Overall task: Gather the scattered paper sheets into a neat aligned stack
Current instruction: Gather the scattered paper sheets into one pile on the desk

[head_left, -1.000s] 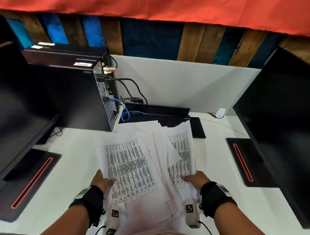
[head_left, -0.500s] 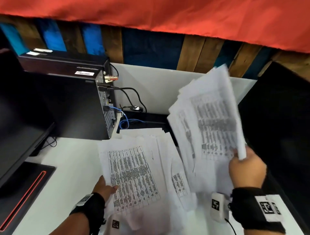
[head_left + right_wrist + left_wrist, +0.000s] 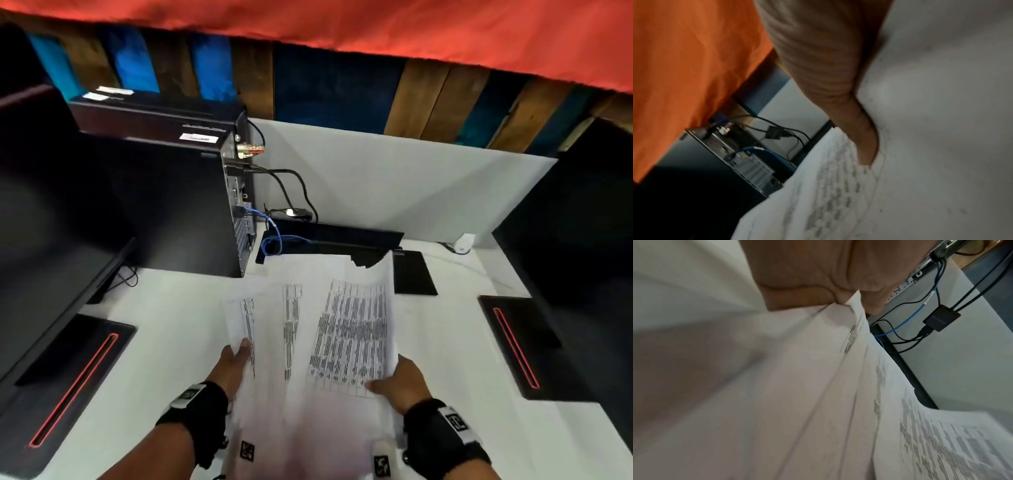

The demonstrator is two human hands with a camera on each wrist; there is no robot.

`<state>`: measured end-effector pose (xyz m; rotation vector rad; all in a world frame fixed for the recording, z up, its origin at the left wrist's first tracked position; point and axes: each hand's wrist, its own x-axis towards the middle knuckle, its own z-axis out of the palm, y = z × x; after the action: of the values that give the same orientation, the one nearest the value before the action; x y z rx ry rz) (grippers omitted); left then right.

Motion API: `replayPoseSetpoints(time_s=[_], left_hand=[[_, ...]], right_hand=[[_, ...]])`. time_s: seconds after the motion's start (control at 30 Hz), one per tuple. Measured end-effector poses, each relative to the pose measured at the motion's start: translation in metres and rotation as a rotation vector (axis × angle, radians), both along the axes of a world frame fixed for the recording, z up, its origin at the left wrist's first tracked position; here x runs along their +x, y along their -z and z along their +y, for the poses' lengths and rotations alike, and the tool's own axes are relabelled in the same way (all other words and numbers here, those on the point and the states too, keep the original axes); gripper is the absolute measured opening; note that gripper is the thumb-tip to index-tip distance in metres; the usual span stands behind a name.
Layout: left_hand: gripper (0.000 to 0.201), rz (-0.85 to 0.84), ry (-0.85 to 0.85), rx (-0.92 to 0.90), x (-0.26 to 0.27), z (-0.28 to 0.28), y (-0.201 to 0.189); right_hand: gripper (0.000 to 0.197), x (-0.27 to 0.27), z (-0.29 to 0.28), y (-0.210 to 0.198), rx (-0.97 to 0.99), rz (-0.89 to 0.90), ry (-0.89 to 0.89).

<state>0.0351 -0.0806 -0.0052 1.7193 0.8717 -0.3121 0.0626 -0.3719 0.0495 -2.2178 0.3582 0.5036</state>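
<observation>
Over the white desk (image 3: 178, 329), both hands are holding the fanned paper sheets (image 3: 322, 329) between them: left hand (image 3: 236, 368) pinching the left edge, right hand (image 3: 399, 383) gripping the right corner

An office computer workstation. A black desktop tower (image 3: 178, 212) with cables (image 3: 291, 185) plugged into its back stands on a white desk (image 3: 164, 342), between black monitors (image 3: 51, 222). A white partition panel (image 3: 394, 185) backs the desk.
</observation>
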Motion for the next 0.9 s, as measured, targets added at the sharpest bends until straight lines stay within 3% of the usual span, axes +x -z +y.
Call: replayPoseSetpoints(time_s=[0.1, 0.17, 0.23, 0.37, 0.5, 0.6, 0.63, 0.77, 0.83, 0.9], left_hand=[[0.055, 0.037, 0.070, 0.034, -0.003, 0.006, 0.006], [0.059, 0.072, 0.133, 0.073, -0.006, 0.010, 0.005], [0.060, 0.078, 0.164, 0.084, -0.006, 0.012, 0.006], [0.059, 0.068, 0.163, 0.072, -0.002, 0.004, -0.007], [0.077, 0.000, 0.176, 0.020, -0.004, -0.003, -0.013], [0.086, -0.032, 0.163, 0.030, -0.009, -0.001, -0.006], [0.091, -0.003, 0.139, 0.036, -0.009, 0.001, -0.005], [0.101, 0.064, 0.070, -0.012, -0.009, 0.014, 0.007], [0.101, 0.075, 0.071, -0.021, -0.010, 0.016, 0.008], [0.100, 0.070, 0.077, -0.047, -0.007, 0.016, 0.010]], right_hand=[[0.072, 0.007, -0.004, 0.018, 0.015, -0.015, 0.070], [0.054, 0.018, -0.007, 0.019, 0.039, -0.093, 0.144], [0.043, 0.027, -0.004, 0.016, -0.008, -0.097, 0.064], [0.047, 0.030, 0.017, 0.025, -0.090, -0.007, -0.158], [0.051, 0.027, 0.040, 0.031, -0.289, -0.059, -0.179], [0.056, 0.025, 0.050, 0.034, -0.380, -0.029, -0.299], [0.057, 0.027, 0.048, 0.032, -0.388, -0.043, -0.261], [0.075, 0.042, 0.019, 0.025, -0.453, 0.022, 0.271], [0.090, 0.047, 0.009, 0.028, -0.383, 0.095, 0.327], [0.091, 0.055, 0.006, 0.038, -0.164, 0.092, 0.343]])
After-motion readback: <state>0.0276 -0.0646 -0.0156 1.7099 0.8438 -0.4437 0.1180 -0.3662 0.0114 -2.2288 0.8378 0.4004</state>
